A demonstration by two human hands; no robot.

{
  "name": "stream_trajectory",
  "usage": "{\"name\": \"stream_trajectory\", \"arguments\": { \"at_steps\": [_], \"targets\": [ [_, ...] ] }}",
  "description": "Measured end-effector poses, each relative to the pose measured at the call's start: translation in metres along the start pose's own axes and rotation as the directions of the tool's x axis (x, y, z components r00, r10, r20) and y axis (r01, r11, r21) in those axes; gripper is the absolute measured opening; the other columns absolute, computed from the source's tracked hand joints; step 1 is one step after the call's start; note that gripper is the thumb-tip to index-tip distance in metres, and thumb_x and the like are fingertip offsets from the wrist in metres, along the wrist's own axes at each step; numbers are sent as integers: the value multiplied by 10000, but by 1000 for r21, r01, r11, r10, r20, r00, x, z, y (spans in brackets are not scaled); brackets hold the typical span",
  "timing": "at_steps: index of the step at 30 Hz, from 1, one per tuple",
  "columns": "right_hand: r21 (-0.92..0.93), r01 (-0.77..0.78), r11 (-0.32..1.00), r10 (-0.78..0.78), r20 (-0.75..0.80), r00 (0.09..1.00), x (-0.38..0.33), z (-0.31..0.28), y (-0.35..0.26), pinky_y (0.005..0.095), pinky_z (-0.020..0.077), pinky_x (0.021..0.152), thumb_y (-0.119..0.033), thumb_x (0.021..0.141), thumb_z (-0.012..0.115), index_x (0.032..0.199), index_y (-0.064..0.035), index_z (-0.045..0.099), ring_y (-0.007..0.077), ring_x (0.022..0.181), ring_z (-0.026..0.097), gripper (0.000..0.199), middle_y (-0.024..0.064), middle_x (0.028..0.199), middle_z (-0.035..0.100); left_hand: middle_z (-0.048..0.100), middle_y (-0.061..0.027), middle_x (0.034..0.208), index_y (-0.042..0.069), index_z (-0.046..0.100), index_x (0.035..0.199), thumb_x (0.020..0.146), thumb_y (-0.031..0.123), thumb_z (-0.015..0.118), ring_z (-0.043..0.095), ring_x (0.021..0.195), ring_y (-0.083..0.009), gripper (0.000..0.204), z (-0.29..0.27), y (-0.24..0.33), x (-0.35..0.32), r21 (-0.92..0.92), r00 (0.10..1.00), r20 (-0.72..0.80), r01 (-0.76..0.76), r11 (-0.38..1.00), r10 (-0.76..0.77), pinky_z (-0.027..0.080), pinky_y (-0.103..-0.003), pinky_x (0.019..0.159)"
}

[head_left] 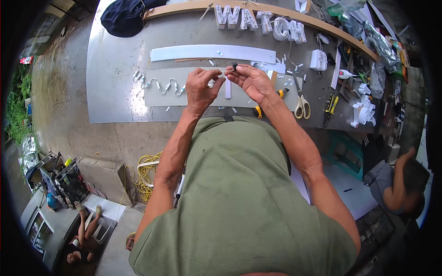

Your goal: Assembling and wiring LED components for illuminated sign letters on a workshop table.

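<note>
Both hands are raised close together over the grey board (159, 102) on the metal table. My left hand (201, 89) is closed in a pinch on a small white module at the end of a string of LED modules (159, 85). The string's wavy line runs off to the left across the board. Between the thumb and fingers of my right hand (252, 82) is a small black piece (235, 66), its kind too small to tell. A narrow pale strip (228, 89) lies below the fingertips. Scissors (302, 107) with cream handles and a yellow utility knife (282, 93) lie to the right.
A long white strip (212, 53) lies beyond my hands. White letter-shaped blocks (248, 20) stand along a curved wooden bar (184, 8). Pliers (332, 105), a glue bottle (345, 74) and white cut pieces (363, 112) crowd the right side. Two other people are farther off.
</note>
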State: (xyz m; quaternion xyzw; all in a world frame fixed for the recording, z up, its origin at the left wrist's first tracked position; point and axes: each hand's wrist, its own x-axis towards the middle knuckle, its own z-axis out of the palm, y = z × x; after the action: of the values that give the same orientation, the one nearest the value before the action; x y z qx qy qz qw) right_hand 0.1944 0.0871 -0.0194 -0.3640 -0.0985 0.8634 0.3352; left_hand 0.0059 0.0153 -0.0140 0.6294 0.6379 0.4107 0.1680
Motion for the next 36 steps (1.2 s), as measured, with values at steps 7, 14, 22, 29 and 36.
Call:
{"name": "stream_trajectory", "arguments": {
  "at_steps": [7, 14, 22, 29, 36],
  "targets": [
    [39, -28, 999, 31, -78, 996, 4, -3, -1, 423, 590, 968, 6, 944, 623, 1053, 119, 631, 333, 1009, 699, 157, 249, 1080, 688, 682, 38, 742, 163, 753, 899, 771, 150, 838, 598, 748, -169, 154, 4, 3, 1, 271, 986, 28, -166, 948, 165, 422, -348, 709],
    [-1, -45, 999, 45, -63, 997, 9, -6, -2, 399, 584, 981, -12, 935, 634, 1052, 98, 654, 306, 1024, 695, 162, 236, 1093, 693, 646, 18, 719, 140, 729, 867, 822, 177, 793, 589, 757, -176, 86, 9, -2, 3, 326, 968, 54, -249, 912, 245, 418, -354, 699],
    [-45, -66, 997, 60, -113, 992, 18, -11, 1, 403, 588, 967, -18, 944, 628, 1075, 114, 648, 311, 1002, 698, 187, 231, 1096, 693, 639, -17, 685, 102, 716, 826, 845, 164, 772, 582, 726, -208, 86, 21, -14, 0, 279, 976, 78, -219, 935, 205, 435, -365, 667],
    [-122, -37, 992, 28, -77, 997, 19, -15, 5, 394, 591, 946, -18, 953, 633, 1088, 99, 653, 304, 997, 711, 180, 237, 1109, 699, 697, -64, 682, 82, 797, 950, 817, 160, 824, 621, 648, -174, 157, 21, -15, -1, -85, 968, 108, 237, 968, -227, 493, -313, 603],
    [-156, 0, 988, -9, -60, 998, 21, -19, 1, 403, 598, 908, -35, 942, 659, 1064, 56, 646, 302, 957, 726, 153, 209, 1066, 712, 740, -111, 810, 89, 805, 939, 822, 168, 818, 661, 681, -192, 142, 25, -22, -12, -340, 887, 163, 461, 820, -431, 529, -321, 628]
  ]
}}
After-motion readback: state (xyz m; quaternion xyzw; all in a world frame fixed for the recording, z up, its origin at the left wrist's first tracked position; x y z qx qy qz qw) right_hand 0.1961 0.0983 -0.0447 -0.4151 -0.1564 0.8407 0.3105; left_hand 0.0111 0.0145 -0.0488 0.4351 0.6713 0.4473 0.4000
